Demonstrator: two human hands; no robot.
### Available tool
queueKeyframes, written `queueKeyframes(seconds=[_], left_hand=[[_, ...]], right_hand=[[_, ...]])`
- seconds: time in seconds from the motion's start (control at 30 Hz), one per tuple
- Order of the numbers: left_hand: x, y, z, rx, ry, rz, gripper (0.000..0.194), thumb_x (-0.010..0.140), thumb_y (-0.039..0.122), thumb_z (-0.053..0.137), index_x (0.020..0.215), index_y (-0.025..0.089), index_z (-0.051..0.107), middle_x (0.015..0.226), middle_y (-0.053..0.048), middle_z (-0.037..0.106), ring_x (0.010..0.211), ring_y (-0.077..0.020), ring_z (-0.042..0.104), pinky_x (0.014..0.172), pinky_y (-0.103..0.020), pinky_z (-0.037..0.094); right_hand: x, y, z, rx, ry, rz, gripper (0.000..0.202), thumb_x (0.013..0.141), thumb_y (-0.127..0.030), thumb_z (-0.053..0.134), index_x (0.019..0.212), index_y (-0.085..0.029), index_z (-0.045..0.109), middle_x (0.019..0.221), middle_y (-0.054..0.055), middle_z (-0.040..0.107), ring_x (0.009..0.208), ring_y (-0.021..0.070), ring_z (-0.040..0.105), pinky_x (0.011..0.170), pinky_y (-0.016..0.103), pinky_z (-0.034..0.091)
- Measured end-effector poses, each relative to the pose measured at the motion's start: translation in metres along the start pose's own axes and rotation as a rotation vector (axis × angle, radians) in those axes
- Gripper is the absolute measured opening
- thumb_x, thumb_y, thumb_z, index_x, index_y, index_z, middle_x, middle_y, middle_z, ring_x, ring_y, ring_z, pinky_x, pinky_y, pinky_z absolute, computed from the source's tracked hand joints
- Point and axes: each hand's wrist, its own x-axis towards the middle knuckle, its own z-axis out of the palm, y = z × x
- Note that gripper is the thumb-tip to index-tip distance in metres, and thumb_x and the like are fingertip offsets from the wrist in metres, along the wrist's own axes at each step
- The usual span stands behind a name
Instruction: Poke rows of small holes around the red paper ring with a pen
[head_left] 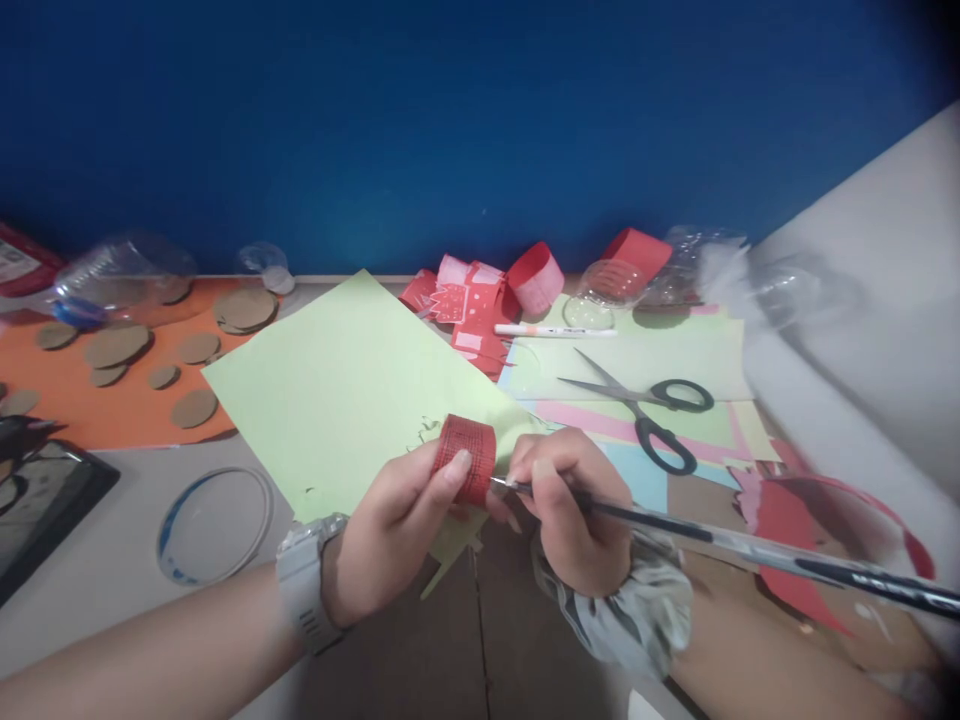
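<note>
A small red paper ring [468, 450] covered in fine dark lines is held by my left hand [405, 510], its thumb pressed on the near side. My right hand [574, 500] pinches a pen [712, 535], whose metal tip meets the ring's right edge. The pen's long clear barrel points out to the lower right. Beneath and behind the ring lies a light green sheet [345, 380] with small dark marks near the ring. Some fingers of both hands are hidden behind the ring and the pen.
Open black-handled scissors [637, 398] rest on coloured paper at the right. Red paper pieces [480, 310], a marker [555, 330] and clear plastic pieces [611, 285] lie along the back. Cardboard discs [118, 346] sit on orange paper at the left, near a clear ring [161, 545].
</note>
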Motion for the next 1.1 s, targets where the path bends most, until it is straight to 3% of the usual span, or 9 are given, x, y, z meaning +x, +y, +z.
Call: queueKeyframes(seconds=[0.17,0.33,0.63,0.83,1.0,1.1], left_hand=[[0.001,0.003,0.000,0.023,-0.064,-0.086,0.045,0.109,0.028,0.033,0.073,0.020,0.059,0.069,0.001,0.068,0.067,-0.0129,0.057,0.074,-0.023,0.046],[0.000,0.001,0.001,0.027,-0.043,-0.133,0.046,0.109,0.032,0.034,0.069,0.021,0.054,0.065,0.001,0.064,0.063,-0.0127,0.055,0.070,-0.024,0.045],[-0.001,0.001,-0.001,0.039,-0.061,-0.133,0.049,0.109,0.034,0.033,0.067,0.020,0.054,0.066,0.001,0.061,0.066,-0.0132,0.054,0.074,-0.025,0.044],[-0.001,-0.002,0.000,0.037,-0.041,-0.133,0.047,0.109,0.033,0.035,0.068,0.020,0.054,0.065,0.002,0.060,0.064,-0.0126,0.053,0.070,-0.025,0.043],[-0.002,-0.001,0.000,0.030,-0.053,-0.124,0.045,0.109,0.032,0.034,0.070,0.021,0.054,0.066,0.002,0.063,0.063,-0.0121,0.054,0.069,-0.024,0.044],[-0.002,-0.001,0.000,0.034,-0.049,-0.128,0.043,0.109,0.032,0.034,0.071,0.021,0.052,0.066,0.003,0.063,0.062,-0.0117,0.055,0.068,-0.023,0.045]], right_hand=[[0.004,-0.003,0.000,-0.064,0.006,-0.029,0.022,0.103,-0.029,0.052,0.082,-0.023,0.054,0.066,-0.003,0.052,0.053,0.0123,0.048,0.051,0.028,0.039],[0.008,-0.008,0.001,-0.188,-0.028,-0.013,0.027,0.104,-0.029,0.052,0.077,-0.023,0.052,0.066,-0.002,0.052,0.057,0.0134,0.051,0.053,0.028,0.038],[0.012,-0.011,0.001,-0.227,-0.002,0.012,0.030,0.104,-0.028,0.051,0.075,-0.023,0.051,0.064,-0.004,0.052,0.054,0.0113,0.047,0.052,0.026,0.038],[0.014,-0.012,0.000,-0.196,-0.119,-0.021,0.032,0.103,-0.033,0.050,0.073,-0.023,0.049,0.060,-0.003,0.055,0.054,0.0133,0.052,0.052,0.028,0.042],[0.011,-0.010,0.000,-0.252,-0.038,-0.005,0.031,0.104,-0.032,0.051,0.074,-0.024,0.051,0.062,-0.002,0.054,0.055,0.0137,0.051,0.050,0.028,0.039],[0.013,-0.012,0.000,-0.245,-0.067,-0.008,0.029,0.103,-0.029,0.051,0.074,-0.024,0.050,0.063,-0.002,0.055,0.054,0.0133,0.051,0.051,0.028,0.040]])
